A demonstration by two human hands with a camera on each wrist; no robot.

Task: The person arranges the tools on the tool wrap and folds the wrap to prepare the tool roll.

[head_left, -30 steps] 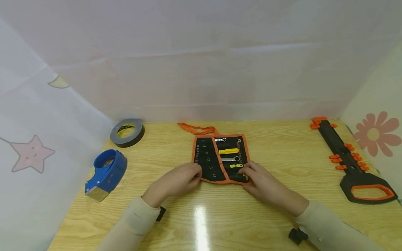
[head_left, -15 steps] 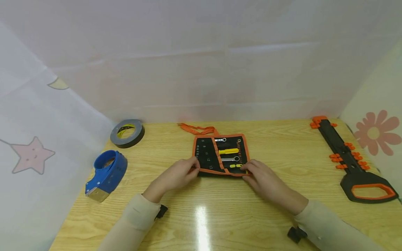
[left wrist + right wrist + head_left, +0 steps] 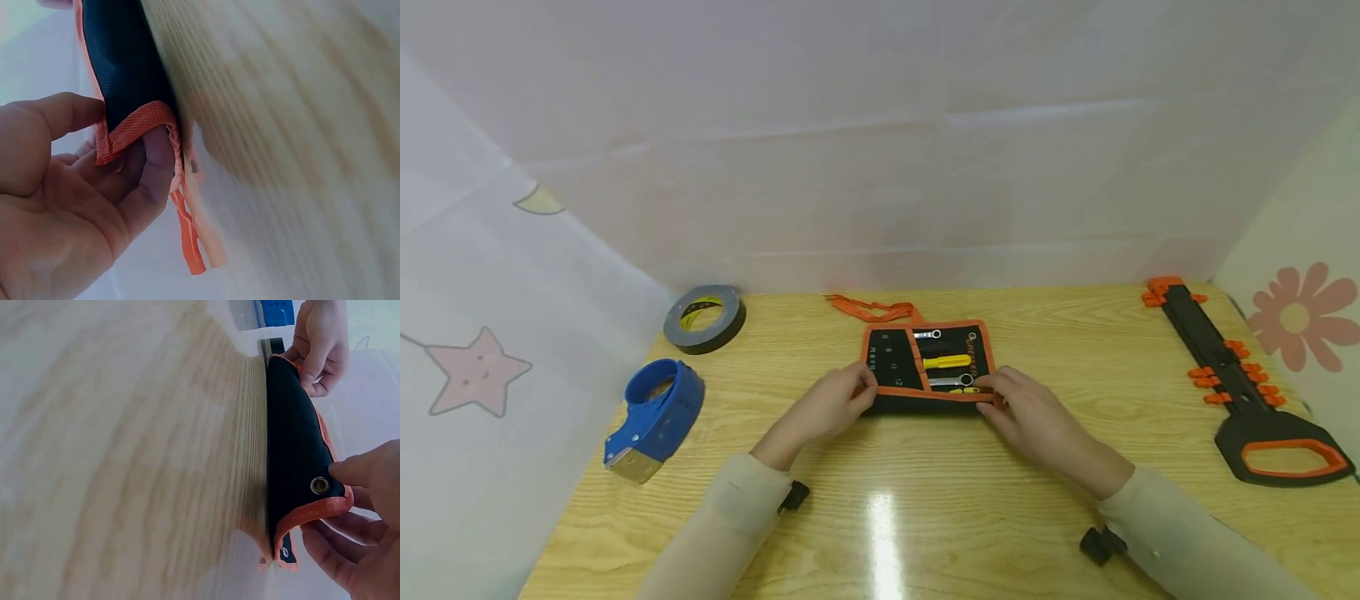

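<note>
A black tool roll (image 3: 887,346) with orange trim lies on the table, its near edge folded up and over. Its pockets hold a small wrench (image 3: 928,334), a yellow-handled screwdriver (image 3: 946,362) and a larger wrench (image 3: 951,381); a further yellow item is partly covered by the fold. My left hand (image 3: 827,404) pinches the left corner of the fold, with fingers tucked inside it in the left wrist view. At the other corner, my right hand (image 3: 1030,417) pinches the edge near a metal eyelet (image 3: 320,485). An orange tie strap (image 3: 872,312) trails behind the roll.
On the left stand a roll of grey tape (image 3: 705,320) and a blue tape dispenser (image 3: 658,417). A black tool with orange clips and handle (image 3: 1232,375) lies along the right side. White cloth walls (image 3: 880,167) close off the back and sides.
Both hands have moved the roll's near edge away from me, folding it over. The lower numbers and lower yellow items are now covered, and more of the black outside shows.
</note>
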